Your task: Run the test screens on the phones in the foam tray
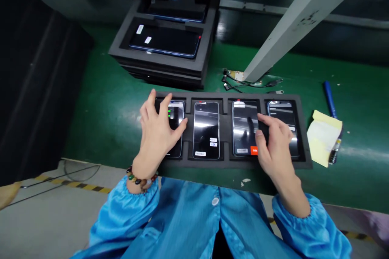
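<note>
Head view: a black foam tray (225,164) w/ four phones in a row is seen on the green bench (106,109). The left hand (158,127) is laid open, fingers spread, on the 1st phone (178,111) from the left; nothing is gripped. The right hand (273,145) is rested open across the 3rd phone (244,125) & 4th phone (281,111). The 2nd phone (206,129) is left untouched. A tray stack (164,58) is set behind, a yellow pad (322,137) to the right.
</note>
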Tool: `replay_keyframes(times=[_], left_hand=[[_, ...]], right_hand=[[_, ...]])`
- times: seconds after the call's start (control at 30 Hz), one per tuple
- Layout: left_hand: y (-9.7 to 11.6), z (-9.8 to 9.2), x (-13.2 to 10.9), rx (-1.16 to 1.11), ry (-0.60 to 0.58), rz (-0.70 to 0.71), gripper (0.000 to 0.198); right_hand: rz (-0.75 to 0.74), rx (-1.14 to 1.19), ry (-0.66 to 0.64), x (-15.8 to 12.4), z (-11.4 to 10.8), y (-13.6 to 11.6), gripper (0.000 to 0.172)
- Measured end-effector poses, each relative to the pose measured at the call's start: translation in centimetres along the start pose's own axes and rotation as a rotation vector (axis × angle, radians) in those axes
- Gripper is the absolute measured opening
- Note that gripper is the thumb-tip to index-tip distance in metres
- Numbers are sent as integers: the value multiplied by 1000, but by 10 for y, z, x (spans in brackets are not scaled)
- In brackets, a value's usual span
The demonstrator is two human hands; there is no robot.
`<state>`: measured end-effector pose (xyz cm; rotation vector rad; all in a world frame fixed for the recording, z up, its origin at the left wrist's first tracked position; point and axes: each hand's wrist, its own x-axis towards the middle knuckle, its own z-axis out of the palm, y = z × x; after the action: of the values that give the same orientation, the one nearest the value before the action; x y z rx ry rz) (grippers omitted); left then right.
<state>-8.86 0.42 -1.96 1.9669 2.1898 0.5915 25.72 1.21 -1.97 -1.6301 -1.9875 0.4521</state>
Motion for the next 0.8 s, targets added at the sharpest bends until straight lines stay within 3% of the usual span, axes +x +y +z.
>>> replay_keyframes(times=[0.17, 0.3, 0.47, 0.8], left_hand=[[-3, -4, 11, 19, -5, -3, 85], [9, -5, 18, 82, -18, -61, 76], [19, 2, 16, 117, 12, -49, 65], [15, 7, 15, 69, 41, -47, 58]], right_hand=[[9, 62, -26, 6, 3, -12, 44], [54, 95, -11, 7, 9, -17, 42], [82, 119, 15, 0, 18, -27, 36], [125, 139, 47, -2, 23, -32, 30]])
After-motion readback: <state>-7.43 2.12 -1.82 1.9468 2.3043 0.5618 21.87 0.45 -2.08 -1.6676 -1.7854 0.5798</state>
